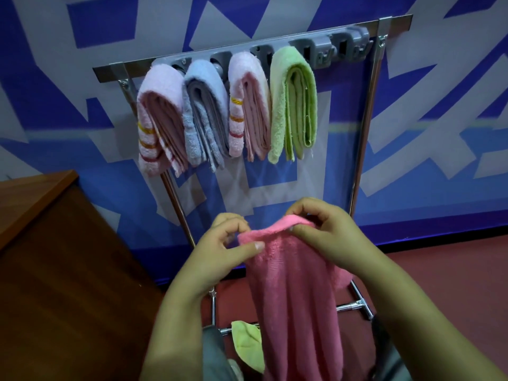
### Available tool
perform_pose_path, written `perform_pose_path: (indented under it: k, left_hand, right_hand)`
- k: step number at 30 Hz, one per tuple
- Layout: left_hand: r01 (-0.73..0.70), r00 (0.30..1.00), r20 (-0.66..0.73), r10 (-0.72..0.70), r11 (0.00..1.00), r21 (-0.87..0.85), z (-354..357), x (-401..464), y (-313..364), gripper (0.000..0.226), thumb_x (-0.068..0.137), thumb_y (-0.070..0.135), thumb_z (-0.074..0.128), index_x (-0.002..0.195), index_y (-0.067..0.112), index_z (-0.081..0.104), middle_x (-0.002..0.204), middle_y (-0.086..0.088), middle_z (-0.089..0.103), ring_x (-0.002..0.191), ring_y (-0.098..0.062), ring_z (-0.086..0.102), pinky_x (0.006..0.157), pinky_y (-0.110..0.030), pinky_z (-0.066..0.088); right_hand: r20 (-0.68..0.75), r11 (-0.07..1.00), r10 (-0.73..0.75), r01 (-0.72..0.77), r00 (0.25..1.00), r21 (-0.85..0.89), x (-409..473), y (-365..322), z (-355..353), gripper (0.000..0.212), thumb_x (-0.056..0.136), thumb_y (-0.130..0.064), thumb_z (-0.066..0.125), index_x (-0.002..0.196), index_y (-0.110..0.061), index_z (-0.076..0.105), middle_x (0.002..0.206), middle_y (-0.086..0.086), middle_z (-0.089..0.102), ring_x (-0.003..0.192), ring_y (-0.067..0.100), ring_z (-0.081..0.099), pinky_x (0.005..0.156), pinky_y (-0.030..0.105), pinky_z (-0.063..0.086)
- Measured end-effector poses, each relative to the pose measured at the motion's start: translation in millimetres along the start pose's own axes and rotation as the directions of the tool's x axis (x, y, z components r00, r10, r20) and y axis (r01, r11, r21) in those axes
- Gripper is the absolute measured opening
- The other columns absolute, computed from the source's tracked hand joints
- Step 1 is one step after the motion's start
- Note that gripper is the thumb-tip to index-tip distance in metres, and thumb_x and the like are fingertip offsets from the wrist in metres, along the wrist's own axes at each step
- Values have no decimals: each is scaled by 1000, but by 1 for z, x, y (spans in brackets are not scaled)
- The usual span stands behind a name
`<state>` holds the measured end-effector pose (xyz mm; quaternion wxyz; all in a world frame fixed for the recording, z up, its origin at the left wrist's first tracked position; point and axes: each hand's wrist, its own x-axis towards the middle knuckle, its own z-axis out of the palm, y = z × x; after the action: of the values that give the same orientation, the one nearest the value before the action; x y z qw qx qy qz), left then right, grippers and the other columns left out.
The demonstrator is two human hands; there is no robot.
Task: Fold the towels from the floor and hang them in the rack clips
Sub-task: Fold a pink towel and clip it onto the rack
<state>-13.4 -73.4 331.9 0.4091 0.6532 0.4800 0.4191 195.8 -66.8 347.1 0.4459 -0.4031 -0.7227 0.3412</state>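
Observation:
A bright pink towel (pixel 294 292) hangs down in front of me, held by its folded top edge. My left hand (pixel 222 246) pinches the left end of that edge and my right hand (pixel 327 232) pinches the right end. Above stands a metal rack (pixel 365 127) with a grey clip strip (pixel 321 48). Folded towels hang from its clips: a pale pink striped one (pixel 159 119), a light blue one (pixel 203 114), a second pink striped one (pixel 248 105) and a green one (pixel 292 105). Two clips at the right (pixel 349 48) hold nothing. A yellow-green towel (pixel 247 342) lies on the floor below.
A brown wooden cabinet (pixel 60 270) stands at the left, close to the rack's left leg. Behind the rack is a blue and grey patterned wall (pixel 439 105). The floor (pixel 445 270) is reddish, with the rack's chrome base bars (pixel 354 305) across it.

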Motion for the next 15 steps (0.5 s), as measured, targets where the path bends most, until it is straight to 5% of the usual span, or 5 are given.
perform_pose_path:
  k: [2,4,8,15]
  left_hand:
    - [-34,997,-66,47,982,183,-9,-1,-2,23,50,45,70,54,28,54,92,7,48,102,3,53,91,-14,37]
    - [-64,991,-100,88,972,224,-19,-4,-1,25,52,43,70,52,25,52,84,5,51,89,0,56,81,-12,40]
    - [-31,999,16,32,998,-59,-32,-12,5,19,59,25,79,58,23,61,66,7,59,65,-5,58,60,-17,47]
    - [-78,968,-252,14,966,-247,-46,-11,3,8,60,20,77,65,21,71,59,4,64,56,-6,58,56,-16,50]
  right_hand:
    - [-4,999,-21,21,1000,-44,0,-1,-2,31,80,0,65,77,-31,61,87,-3,65,85,5,58,74,9,42]
    - [-30,998,-29,27,999,-49,2,-2,-5,31,80,-1,65,77,-31,61,86,-4,64,83,6,58,72,9,42]
    - [-56,998,-23,20,998,-53,7,-4,-16,22,81,-2,64,77,-24,63,83,-2,65,75,3,57,70,12,43]
    - [30,981,54,-47,998,-188,6,3,-33,10,80,-23,71,75,-24,63,72,-7,63,66,-2,54,64,14,42]
